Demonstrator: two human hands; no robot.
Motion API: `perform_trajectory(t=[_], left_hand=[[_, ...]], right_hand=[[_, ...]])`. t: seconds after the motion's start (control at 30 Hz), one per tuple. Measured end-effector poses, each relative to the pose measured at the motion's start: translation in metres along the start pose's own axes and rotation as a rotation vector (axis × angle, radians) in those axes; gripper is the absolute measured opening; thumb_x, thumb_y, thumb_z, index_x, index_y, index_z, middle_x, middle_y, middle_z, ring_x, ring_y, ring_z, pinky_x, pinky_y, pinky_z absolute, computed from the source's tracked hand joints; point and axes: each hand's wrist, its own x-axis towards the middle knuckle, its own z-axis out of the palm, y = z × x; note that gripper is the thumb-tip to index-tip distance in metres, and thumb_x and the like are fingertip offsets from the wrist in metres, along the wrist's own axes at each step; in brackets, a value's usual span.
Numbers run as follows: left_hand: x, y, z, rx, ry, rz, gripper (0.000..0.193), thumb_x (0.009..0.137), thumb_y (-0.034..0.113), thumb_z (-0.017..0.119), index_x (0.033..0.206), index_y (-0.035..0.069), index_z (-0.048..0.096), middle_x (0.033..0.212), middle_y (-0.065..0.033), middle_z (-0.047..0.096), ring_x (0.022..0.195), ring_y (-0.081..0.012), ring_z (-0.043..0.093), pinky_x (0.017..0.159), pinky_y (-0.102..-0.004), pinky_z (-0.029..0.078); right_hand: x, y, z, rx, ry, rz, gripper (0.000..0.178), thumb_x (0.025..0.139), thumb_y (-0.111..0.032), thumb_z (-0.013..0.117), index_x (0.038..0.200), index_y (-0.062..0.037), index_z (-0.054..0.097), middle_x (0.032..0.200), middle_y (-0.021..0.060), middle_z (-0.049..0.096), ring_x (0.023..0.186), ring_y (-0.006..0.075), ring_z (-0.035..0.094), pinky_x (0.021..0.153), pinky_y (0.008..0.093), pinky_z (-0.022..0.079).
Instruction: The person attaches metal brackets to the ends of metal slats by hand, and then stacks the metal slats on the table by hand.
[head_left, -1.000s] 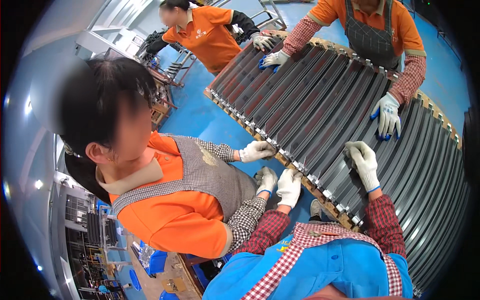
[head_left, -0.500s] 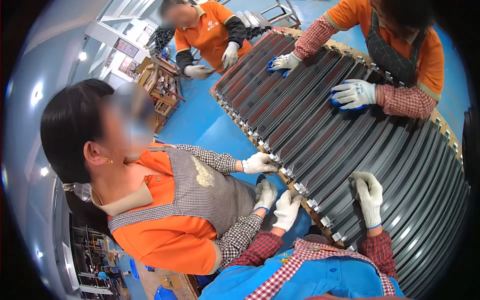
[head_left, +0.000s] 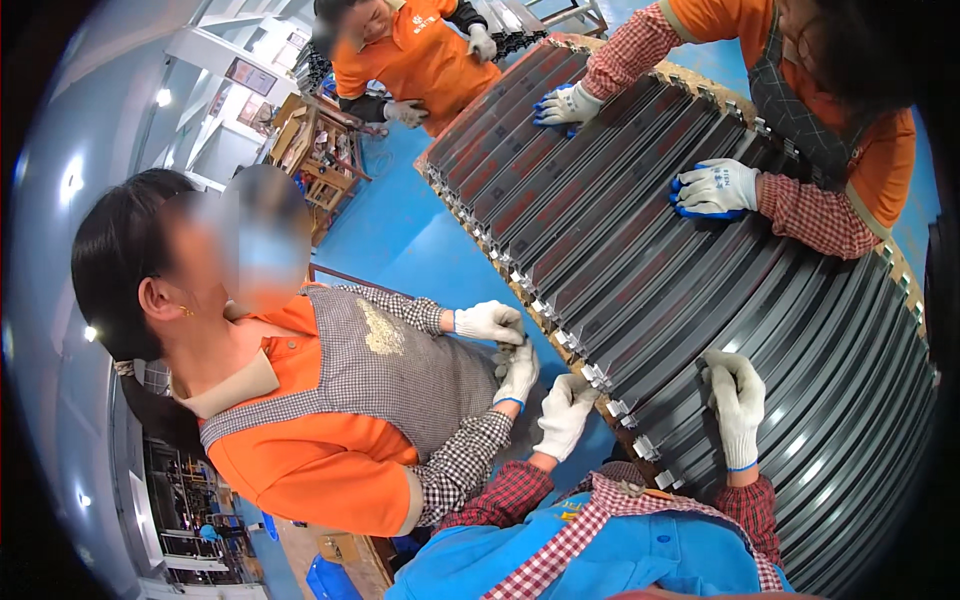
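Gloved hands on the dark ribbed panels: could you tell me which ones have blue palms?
The two hands of the person across the stack: one near its far end, the other mid-stack. All other gloves look plain white.

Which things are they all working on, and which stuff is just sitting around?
In the work:
- rack of long dark metal slats
- left hand at the slat ends
- right hand flat on the slats
- co-workers' gloved hands

Sitting around:
- wooden cart on the blue floor
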Motion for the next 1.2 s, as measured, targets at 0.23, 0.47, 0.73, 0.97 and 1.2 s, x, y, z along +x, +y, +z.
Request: perform_trajectory(t=[0.23,0.47,0.73,0.97,1.2], left_hand=[[-0.001,-0.001,0.000,-0.059,0.006,0.018,0.019,0.088,0.011,0.073,0.101,0.001,0.064,0.082,-0.0042,0.064,0.070,-0.0137,0.055,0.067,-0.0283,0.048],[0.000,0.001,0.001,0.020,-0.004,0.006,0.019,0.090,0.012,0.071,0.104,0.001,0.065,0.083,-0.0066,0.067,0.071,-0.0156,0.060,0.068,-0.0304,0.051],[-0.001,0.008,-0.002,0.034,-0.018,0.028,0.020,0.089,0.012,0.072,0.104,0.001,0.065,0.082,-0.0065,0.066,0.070,-0.0159,0.059,0.068,-0.0302,0.050],[-0.004,0.010,-0.003,0.042,-0.023,0.045,0.022,0.088,0.013,0.072,0.106,0.001,0.064,0.082,-0.0063,0.065,0.070,-0.0159,0.059,0.067,-0.0304,0.050],[-0.013,0.017,-0.005,0.003,-0.068,0.026,0.031,0.089,0.011,0.071,0.116,0.000,0.062,0.090,-0.0070,0.068,0.076,-0.0157,0.062,0.072,-0.0294,0.052]], right_hand=[[-0.001,0.004,0.001,-0.003,0.003,-0.059,0.025,0.095,-0.004,0.056,0.112,-0.0014,0.073,0.084,0.0050,0.068,0.059,0.0073,0.050,0.053,0.0212,0.041],[-0.002,0.000,0.002,0.009,0.010,-0.032,0.023,0.094,-0.002,0.058,0.112,-0.0002,0.073,0.086,0.0061,0.070,0.061,0.0083,0.053,0.055,0.0218,0.043],[-0.002,0.003,0.002,0.025,0.001,-0.028,0.025,0.096,-0.005,0.055,0.114,-0.0017,0.073,0.082,0.0046,0.068,0.057,0.0072,0.050,0.052,0.0213,0.041],[-0.002,0.003,0.001,0.064,-0.016,-0.006,0.025,0.095,-0.005,0.057,0.114,-0.0011,0.073,0.084,0.0054,0.069,0.059,0.0081,0.052,0.054,0.0221,0.043],[-0.002,0.005,0.001,0.055,0.002,-0.070,0.025,0.095,-0.006,0.057,0.114,-0.0011,0.073,0.085,0.0055,0.070,0.060,0.0082,0.052,0.054,0.0221,0.043]])
